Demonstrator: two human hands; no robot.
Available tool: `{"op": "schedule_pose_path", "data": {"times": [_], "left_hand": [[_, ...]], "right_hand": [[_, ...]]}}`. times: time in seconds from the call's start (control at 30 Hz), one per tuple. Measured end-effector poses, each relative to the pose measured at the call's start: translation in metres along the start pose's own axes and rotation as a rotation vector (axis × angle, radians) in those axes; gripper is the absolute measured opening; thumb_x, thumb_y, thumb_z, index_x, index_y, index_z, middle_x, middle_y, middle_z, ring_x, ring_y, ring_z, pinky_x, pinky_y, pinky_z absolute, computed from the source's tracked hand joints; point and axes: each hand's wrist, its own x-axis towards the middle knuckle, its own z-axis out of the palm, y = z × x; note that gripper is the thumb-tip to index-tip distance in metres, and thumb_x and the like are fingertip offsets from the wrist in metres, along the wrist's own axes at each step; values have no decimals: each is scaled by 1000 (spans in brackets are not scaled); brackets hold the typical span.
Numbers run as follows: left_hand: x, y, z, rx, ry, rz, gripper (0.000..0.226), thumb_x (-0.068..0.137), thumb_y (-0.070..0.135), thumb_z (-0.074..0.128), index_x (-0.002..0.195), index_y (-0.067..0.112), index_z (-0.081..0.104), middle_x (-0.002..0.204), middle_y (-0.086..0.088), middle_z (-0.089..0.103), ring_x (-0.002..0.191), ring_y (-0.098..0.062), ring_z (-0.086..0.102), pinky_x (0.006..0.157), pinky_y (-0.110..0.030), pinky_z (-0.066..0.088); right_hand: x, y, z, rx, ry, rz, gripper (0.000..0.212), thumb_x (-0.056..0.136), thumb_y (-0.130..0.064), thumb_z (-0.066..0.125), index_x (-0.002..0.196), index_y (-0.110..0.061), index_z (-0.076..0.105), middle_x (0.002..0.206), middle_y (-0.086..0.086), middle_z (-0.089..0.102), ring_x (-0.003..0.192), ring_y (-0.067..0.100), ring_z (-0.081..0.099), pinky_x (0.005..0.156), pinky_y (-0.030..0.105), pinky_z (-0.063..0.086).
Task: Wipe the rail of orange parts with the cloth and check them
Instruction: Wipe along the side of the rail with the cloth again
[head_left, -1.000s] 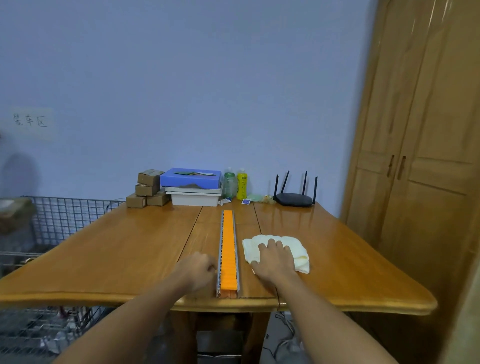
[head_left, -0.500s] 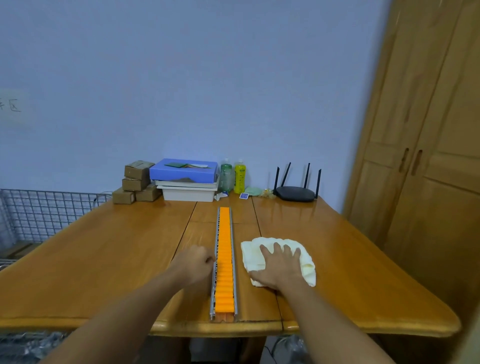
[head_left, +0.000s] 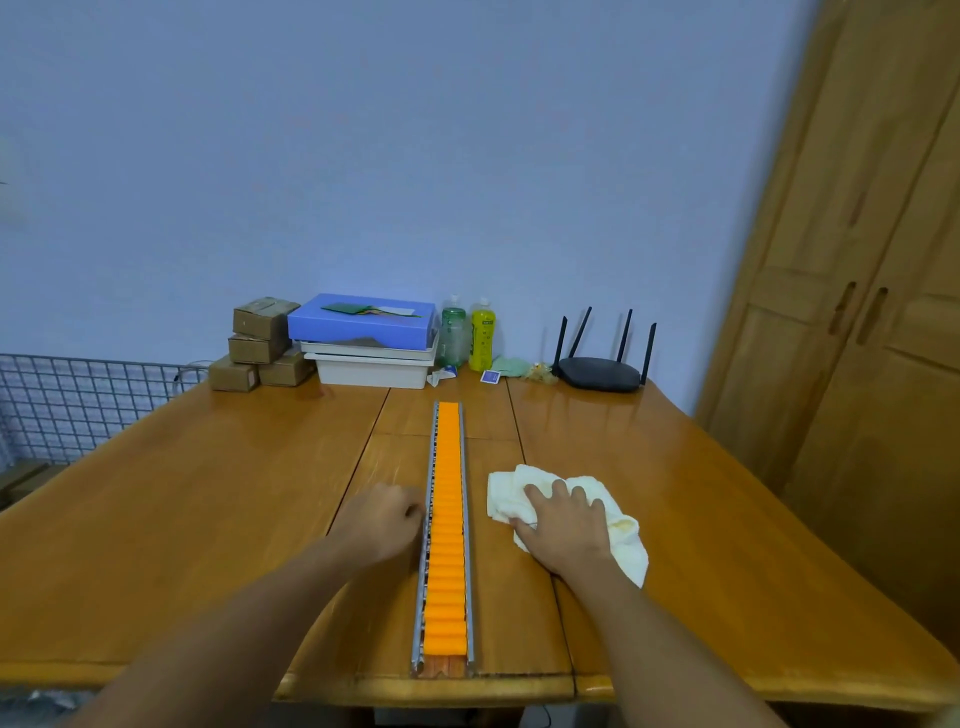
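A long metal rail (head_left: 445, 525) filled with a row of orange parts (head_left: 447, 561) lies on the wooden table (head_left: 182, 519), running straight from the near edge at 6 o'clock away toward 12 o'clock, its near end just at the table's lip. The left hand (head_left: 382, 525) sits at 9 o'clock of the rail's middle stretch, curled into a loose fist with its knuckles touching the rail's left wall; whether the fingertips pinch the metal cannot be told. The right hand (head_left: 563, 525) lies at 3 o'clock of the rail, a little apart from it, palm down and fingers spread flat on a crumpled pale-yellow cloth (head_left: 621, 535), pressing it onto the table rather than gripping it. The cloth bulges out from under the hand toward 12 and 4 o'clock, and its left edge stops short of the rail without touching it. At the far end of the table, around 12 o'clock, stand a blue box (head_left: 363, 325) on top of white trays (head_left: 371, 366), a stack of small cardboard boxes (head_left: 260, 343) at 11 o'clock, a green bottle (head_left: 453, 332) and a yellow bottle (head_left: 482, 335) side by side, and a black router (head_left: 600, 371) with upright antennas at 1 o'clock. A wire grid (head_left: 62, 400) shows past the table's left edge, and a wooden wardrobe (head_left: 857, 312) fills the right side.
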Motion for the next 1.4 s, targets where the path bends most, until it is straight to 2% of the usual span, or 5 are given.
{"op": "schedule_pose_path", "data": {"times": [0.37,0.6,1.0,1.33,1.4], "left_hand": [[27,-3,8,-41,25,-54,18,104,23,50,109,23,67,87,4,67,71,-8,61,60,-20,44],[53,-8,13,-68,44,-108,17,104,22,50,106,22,67,84,2,66,69,-11,61,58,-25,48],[117,-27,21,-132,71,-160,30,106,28,48,134,20,58,82,8,64,59,-5,55,50,-17,37],[174,-51,38,-223,146,-170,35,106,40,46,137,27,55,72,7,66,60,-5,64,51,-23,50],[177,-50,43,-214,166,-163,35,106,42,45,137,30,55,67,9,63,55,-3,59,47,-18,39]], "right_hand": [[20,-3,-8,102,27,-97,35,99,-45,45,121,-20,56,105,3,68,92,25,65,65,33,36],[48,-9,-25,170,32,-43,24,93,-35,53,104,-16,61,90,5,63,71,25,49,62,34,34],[144,-20,-48,281,192,-54,27,96,-38,51,109,-17,61,98,11,69,87,34,64,61,33,34],[240,-46,-38,273,277,-155,29,95,-38,51,110,-17,65,98,12,71,87,35,65,60,32,33],[257,-56,-35,280,295,-171,28,93,-36,52,108,-18,67,99,12,71,88,35,65,60,32,33]]}}
